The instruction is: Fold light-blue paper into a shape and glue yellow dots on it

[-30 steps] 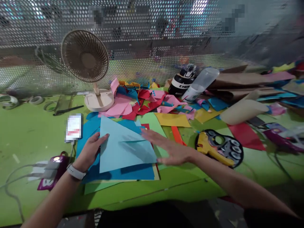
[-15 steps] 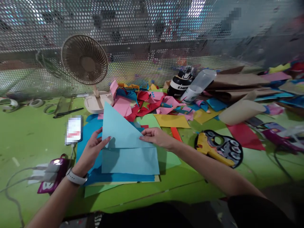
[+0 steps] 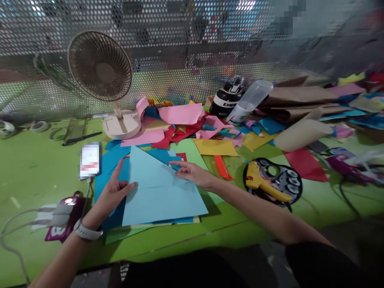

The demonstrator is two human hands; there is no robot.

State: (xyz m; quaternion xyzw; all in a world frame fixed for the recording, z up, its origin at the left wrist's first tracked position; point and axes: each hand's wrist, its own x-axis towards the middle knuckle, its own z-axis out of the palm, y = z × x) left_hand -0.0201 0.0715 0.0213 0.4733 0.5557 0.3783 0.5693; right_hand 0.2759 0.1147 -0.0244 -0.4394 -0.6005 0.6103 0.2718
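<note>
Since half a second ago, the folded flap of the light blue paper [image 3: 159,188] has come down flat. It lies on darker sheets on the green table [image 3: 36,168]. Left hand [image 3: 112,192] presses its left edge with open fingers, and right hand [image 3: 192,174] rests flat on the fold, gripping nothing.

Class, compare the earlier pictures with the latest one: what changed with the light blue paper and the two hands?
The light blue paper, raised as a triangle half a second ago, is pressed flat again. The right hand rests on its fold; the left hand stays at its left edge. Fan and phone unchanged.

The folded paper [image 3: 162,192] lies between both hands, fan [image 3: 102,76] behind, phone [image 3: 89,161] left.
</note>
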